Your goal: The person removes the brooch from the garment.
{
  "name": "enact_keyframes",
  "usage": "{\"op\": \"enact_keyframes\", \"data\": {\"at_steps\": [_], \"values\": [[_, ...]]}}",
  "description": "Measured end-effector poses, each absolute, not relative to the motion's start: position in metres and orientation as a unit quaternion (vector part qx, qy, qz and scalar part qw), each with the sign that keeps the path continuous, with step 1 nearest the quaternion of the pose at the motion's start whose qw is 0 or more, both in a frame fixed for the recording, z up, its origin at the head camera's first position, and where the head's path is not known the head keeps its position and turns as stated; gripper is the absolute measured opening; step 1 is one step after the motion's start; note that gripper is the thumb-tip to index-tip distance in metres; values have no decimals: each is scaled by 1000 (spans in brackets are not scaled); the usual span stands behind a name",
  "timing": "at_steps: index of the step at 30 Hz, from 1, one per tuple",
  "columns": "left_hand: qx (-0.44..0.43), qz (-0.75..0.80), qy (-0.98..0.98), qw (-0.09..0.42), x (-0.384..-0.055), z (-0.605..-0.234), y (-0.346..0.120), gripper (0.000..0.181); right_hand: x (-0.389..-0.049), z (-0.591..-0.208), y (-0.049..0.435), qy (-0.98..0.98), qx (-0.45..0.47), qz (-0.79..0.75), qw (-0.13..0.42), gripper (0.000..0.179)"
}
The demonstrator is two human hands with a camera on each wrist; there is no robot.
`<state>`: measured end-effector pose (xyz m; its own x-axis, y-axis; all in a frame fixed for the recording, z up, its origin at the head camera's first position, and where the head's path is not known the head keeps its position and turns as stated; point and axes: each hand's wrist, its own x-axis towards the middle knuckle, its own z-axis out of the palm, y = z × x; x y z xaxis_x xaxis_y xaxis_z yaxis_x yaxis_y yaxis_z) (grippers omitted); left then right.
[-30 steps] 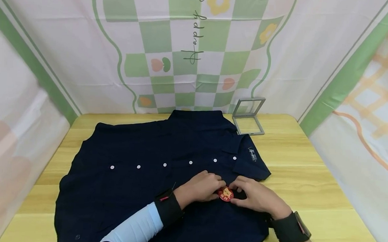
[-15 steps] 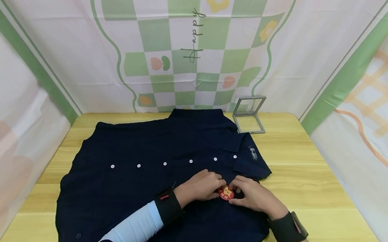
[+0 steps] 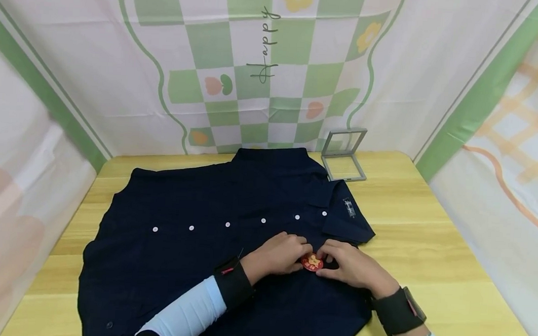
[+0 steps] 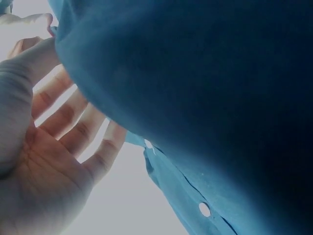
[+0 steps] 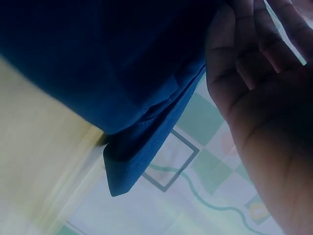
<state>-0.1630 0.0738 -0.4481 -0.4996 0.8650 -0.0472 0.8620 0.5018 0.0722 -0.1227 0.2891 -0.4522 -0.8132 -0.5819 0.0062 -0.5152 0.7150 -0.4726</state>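
Observation:
A navy shirt (image 3: 194, 194) with a row of white buttons lies spread on the wooden table. On its chest, below the button row, is a round red badge (image 3: 312, 262) with a yellow figure. My left hand (image 3: 280, 255) pinches the badge's left edge between thumb and fingers. From the other side my right hand (image 3: 355, 265) holds the right edge, its thumb below and fingers above. Cloth hides the left fingertips (image 4: 115, 129) in part in the left wrist view. The badge's underside is hidden, and the right wrist view does not show the badge.
An open grey-framed clear case (image 3: 344, 157) stands at the back of the table (image 3: 416, 236), right of the collar. A patterned curtain (image 3: 257, 45) hangs close behind, and white cloth (image 3: 24, 125) closes off the left side.
Both hands stay on the badge at the same spot on the shirt, with slight finger shifts. The head view has tilted slightly, so the scene sits a little higher.

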Motion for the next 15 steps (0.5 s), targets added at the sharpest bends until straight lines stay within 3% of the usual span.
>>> {"op": "enact_keyframes", "data": {"at_steps": [15], "values": [[506,8,862,18,-164,-449,74,19,-128,-432,289,859,-355,-361,70,13]]}}
